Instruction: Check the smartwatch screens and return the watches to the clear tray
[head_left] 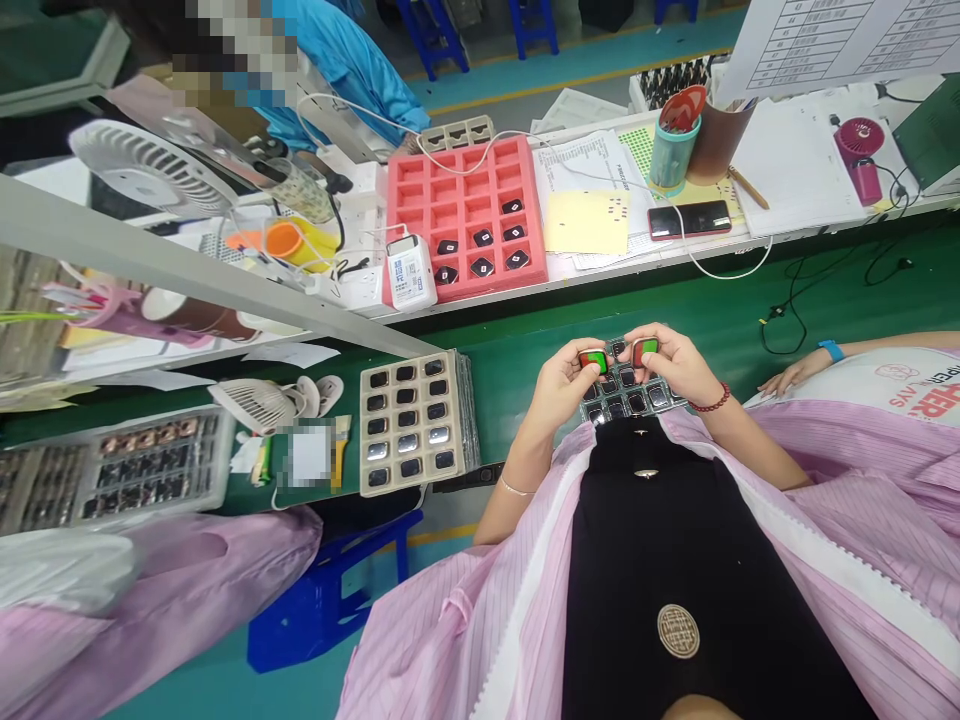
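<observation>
My left hand point(564, 380) is closed on a smartwatch case point(592, 362) whose lit screen shows red and green blocks. Another smartwatch case point(645, 350), its screen lit in red and green too, is gripped in my right hand point(679, 368), with the thumb lying on the glass. Both hands hover over a clear plastic tray point(616, 412) that holds several dark-screened watch cases in its pockets. Parts of that tray are hidden by my hands. To the left stands a stack of beige trays point(466, 410), the top one filled with watch cases.
Along the raised shelf lie a red foam tray point(409, 215) with several dark pieces, a white charger point(411, 272), papers and a phone point(688, 220). A white fan point(259, 403) and a larger tray of parts point(225, 450) sit at left. A co-worker's hand point(795, 378) rests at right.
</observation>
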